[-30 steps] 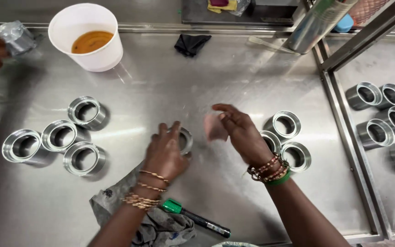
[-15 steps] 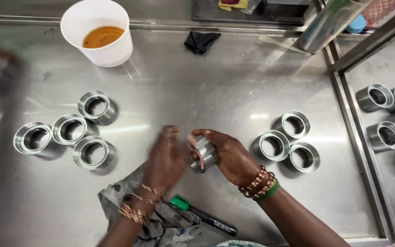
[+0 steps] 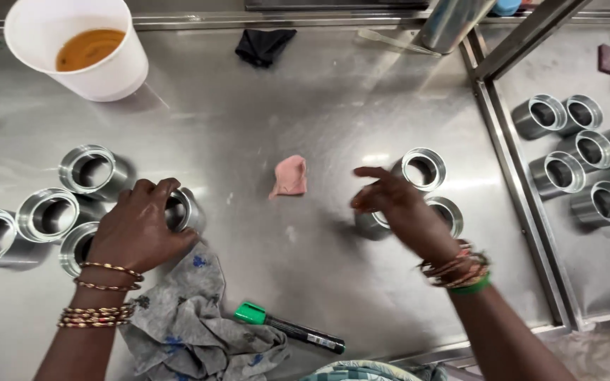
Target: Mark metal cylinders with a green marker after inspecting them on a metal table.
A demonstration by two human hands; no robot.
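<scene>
At the far left of the brushed stainless-steel worktable point(image 3: 305, 106), three short, hollow, machined metal cylinders point(image 3: 47, 214) stand open end up in a loose cluster, and a fourth is partly hidden under the left wrist. Behind them, near the table's back edge, stands a white plastic tub of amber liquid point(image 3: 79, 49). The left hand point(image 3: 139, 229) lies palm down with its fingers curled over the top and sides of another metal cylinder of the same kind, the gripped cylinder point(image 3: 180, 209), which stands on the table touching the cluster's right side; the grasp is closed on it from above. Just below that hand lies a crumpled grey cloth with blue marks point(image 3: 192, 317), and a black marker pen with a green cap point(image 3: 287, 327) lies beside the cloth's right edge. Near the middle of the table rests a small pink folded wipe point(image 3: 290, 176), apart from both hands. At the back edge lies a small black rag point(image 3: 264, 44). The right hand point(image 3: 397, 208) hovers over a group of three matching cylinders point(image 3: 423, 168), its fingers loosely spread and holding nothing; whether it touches the nearest one cannot be told. Right of the raised metal rail point(image 3: 510, 176), a second steel surface carries six more cylinders point(image 3: 577, 159) set close together in two rows.
</scene>
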